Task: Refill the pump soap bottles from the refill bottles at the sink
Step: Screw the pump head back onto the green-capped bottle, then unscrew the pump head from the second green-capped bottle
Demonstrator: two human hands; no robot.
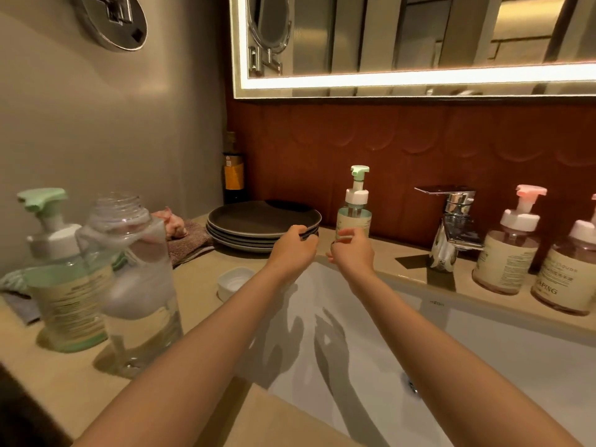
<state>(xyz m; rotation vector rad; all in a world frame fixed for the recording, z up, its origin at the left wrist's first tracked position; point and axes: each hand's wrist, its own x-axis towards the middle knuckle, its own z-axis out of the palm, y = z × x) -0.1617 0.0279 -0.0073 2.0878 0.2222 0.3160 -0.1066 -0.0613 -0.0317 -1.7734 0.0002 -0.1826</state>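
Note:
A small green pump bottle stands on the counter behind the sink, left of the tap. My right hand is at its lower part, fingers curled round the label. My left hand hovers just left of it with loosely curled fingers by the rim of the stacked plates, holding nothing. At the near left stand a large green pump bottle and a clear refill bottle with its neck uncapped. A white cap lies on the counter by the sink's edge.
The white sink basin lies under both arms. A chrome tap stands behind it, with two pink pump bottles to its right. A folded towel and a dark bottle sit in the back left corner.

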